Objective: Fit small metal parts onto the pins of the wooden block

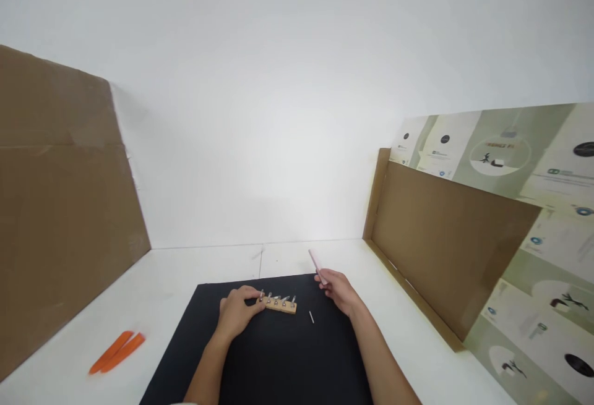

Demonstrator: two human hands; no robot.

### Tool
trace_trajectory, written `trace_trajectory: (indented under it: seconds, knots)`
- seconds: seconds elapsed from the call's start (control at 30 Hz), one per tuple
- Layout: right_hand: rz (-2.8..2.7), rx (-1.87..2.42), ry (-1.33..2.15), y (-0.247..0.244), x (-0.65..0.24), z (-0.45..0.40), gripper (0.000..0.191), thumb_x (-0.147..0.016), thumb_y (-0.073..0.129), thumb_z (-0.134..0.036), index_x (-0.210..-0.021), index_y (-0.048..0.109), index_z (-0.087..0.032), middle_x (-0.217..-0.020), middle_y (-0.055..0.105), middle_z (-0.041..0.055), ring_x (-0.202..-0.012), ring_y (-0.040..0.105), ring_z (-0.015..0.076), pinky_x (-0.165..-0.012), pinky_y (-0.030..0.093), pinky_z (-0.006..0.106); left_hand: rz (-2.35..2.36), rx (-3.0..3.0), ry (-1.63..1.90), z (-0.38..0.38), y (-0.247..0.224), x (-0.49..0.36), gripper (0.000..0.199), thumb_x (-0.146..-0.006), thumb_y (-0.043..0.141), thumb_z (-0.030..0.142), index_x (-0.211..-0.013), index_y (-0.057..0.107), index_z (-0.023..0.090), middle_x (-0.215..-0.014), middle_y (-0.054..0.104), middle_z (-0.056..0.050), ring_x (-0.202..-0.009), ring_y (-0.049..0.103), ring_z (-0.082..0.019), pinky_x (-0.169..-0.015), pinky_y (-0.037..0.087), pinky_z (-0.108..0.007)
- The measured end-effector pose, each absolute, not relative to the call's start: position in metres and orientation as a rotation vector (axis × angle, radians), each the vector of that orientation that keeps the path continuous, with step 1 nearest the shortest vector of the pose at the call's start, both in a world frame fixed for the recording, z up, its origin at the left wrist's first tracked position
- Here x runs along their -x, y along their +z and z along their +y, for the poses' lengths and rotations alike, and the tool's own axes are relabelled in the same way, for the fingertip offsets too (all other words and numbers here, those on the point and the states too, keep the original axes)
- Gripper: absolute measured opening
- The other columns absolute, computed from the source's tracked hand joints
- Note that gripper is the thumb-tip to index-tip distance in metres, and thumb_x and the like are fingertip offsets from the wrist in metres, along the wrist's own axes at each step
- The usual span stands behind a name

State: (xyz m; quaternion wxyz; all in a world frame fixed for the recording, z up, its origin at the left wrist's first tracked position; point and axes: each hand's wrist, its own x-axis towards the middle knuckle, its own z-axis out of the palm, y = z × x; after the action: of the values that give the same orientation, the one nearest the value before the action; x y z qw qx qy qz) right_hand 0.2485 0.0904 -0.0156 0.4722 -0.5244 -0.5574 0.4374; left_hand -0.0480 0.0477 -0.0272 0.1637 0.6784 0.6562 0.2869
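Head view: the left hand [237, 313] pinches the left end of a wooden block [288, 308] studded with metal pieces, there on the black mat [292, 368]! Right hand [340, 290] grips a slanting pink stick [315, 261], a thin pin [311, 317] lying nearby.

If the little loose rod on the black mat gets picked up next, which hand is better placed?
Probably the right hand: it is nearer the rod, though it holds a pink stick. The left hand is farther and grips the wooden block.
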Motion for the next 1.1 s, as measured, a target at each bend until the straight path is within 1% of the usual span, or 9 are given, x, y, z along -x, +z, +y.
trace_trajectory:
  seconds: [0.1,0.17,0.23,0.3,0.43,0.63,0.73,0.9,1.1]
  knots:
    - [-1.170,1.002,1.386,-0.014,-0.249,0.091,0.038,-0.085,0.056,-0.048,-0.105,0.066,-0.017,-0.091,0.073,0.0101,-0.069,0.066,0.0165,-0.058,0.048,0.025,1.834,-1.944,0.833,0.049,-0.026,0.049,0.024,-0.077,0.062,0.045,-0.091,0.077,0.032,-0.111,0.072,0.000,-0.105,0.062,-0.028,-0.090,0.038,-0.038]
    - [-0.958,0.812,1.602,-0.015,-0.248,0.090,0.034,-0.085,0.059,-0.043,-0.108,0.064,-0.018,-0.090,0.073,0.0088,-0.068,0.066,0.0151,-0.059,0.049,0.024,1.822,-1.943,0.823,0.050,-0.025,0.050,0.026,-0.078,0.060,0.048,-0.090,0.076,0.032,-0.111,0.072,0.000,-0.106,0.062,-0.027,-0.091,0.039,-0.038]
    - [-0.844,0.749,1.675,-0.017,-0.246,0.090,0.029,-0.086,0.060,-0.038,-0.106,0.064,-0.017,-0.088,0.073,0.0085,-0.065,0.066,0.0147,-0.058,0.050,0.024,1.822,-1.942,0.801,0.051,-0.024,0.051,0.027,-0.079,0.059,0.050,-0.088,0.076,0.032,-0.111,0.072,0.001,-0.107,0.062,-0.027,-0.090,0.040,-0.037]
    - [-0.787,0.730,1.693,-0.020,-0.244,0.092,0.025,-0.085,0.061,-0.032,-0.102,0.064,-0.015,-0.092,0.073,0.0101,-0.064,0.067,0.0151,-0.060,0.052,0.026,1.825,-1.952,0.779,0.054,-0.025,0.053,0.026,-0.079,0.058,0.049,-0.087,0.076,0.033,-0.110,0.072,0.002,-0.107,0.062,-0.026,-0.089,0.041,-0.036]
    - [-0.720,0.706,1.688,-0.026,-0.246,0.096,0.023,-0.079,0.066,-0.022,-0.101,0.063,-0.014,-0.100,0.072,0.0109,-0.077,0.072,0.0178,-0.067,0.056,0.027,1.835,-1.971,0.757,0.057,-0.030,0.054,0.028,-0.080,0.056,0.050,-0.088,0.076,0.032,-0.108,0.073,0.003,-0.104,0.064,-0.025,-0.089,0.043,-0.034]
    - [-0.646,0.683,1.676,-0.037,-0.250,0.101,0.025,-0.075,0.068,-0.013,-0.099,0.060,-0.015,-0.095,0.073,0.0091,-0.083,0.073,0.0199,-0.073,0.058,0.031,1.901,-1.958,0.774,0.059,-0.033,0.053,0.033,-0.080,0.054,0.054,-0.089,0.076,0.030,-0.105,0.074,0.001,-0.103,0.064,-0.025,-0.088,0.045,-0.033]
    - [-0.647,0.678,1.682,-0.039,-0.249,0.102,0.032,-0.072,0.069,-0.010,-0.101,0.059,-0.016,-0.094,0.073,0.0085,-0.083,0.073,0.0215,-0.074,0.059,0.034,1.917,-1.966,0.775,0.058,-0.033,0.052,0.033,-0.080,0.054,0.053,-0.090,0.076,0.030,-0.105,0.074,0.001,-0.104,0.064,-0.026,-0.090,0.045,-0.034]
    - [-0.668,0.678,1.694,-0.043,-0.247,0.103,0.040,-0.071,0.072,-0.010,-0.106,0.056,-0.016,-0.096,0.073,0.0088,-0.081,0.074,0.0207,-0.075,0.059,0.034,1.893,-1.992,0.773,0.056,-0.034,0.052,0.031,-0.081,0.055,0.050,-0.092,0.076,0.030,-0.108,0.073,0.002,-0.103,0.064,-0.024,-0.093,0.044,-0.035]
    - [-0.676,0.700,1.689,-0.046,-0.248,0.106,0.037,-0.073,0.075,-0.015,-0.104,0.055,-0.016,-0.094,0.073,0.0086,-0.083,0.074,0.0201,-0.075,0.058,0.032,1.889,-1.986,0.795,0.058,-0.034,0.051,0.031,-0.082,0.054,0.049,-0.091,0.075,0.030,-0.106,0.074,0.001,-0.101,0.064,-0.024,-0.092,0.044,-0.035]
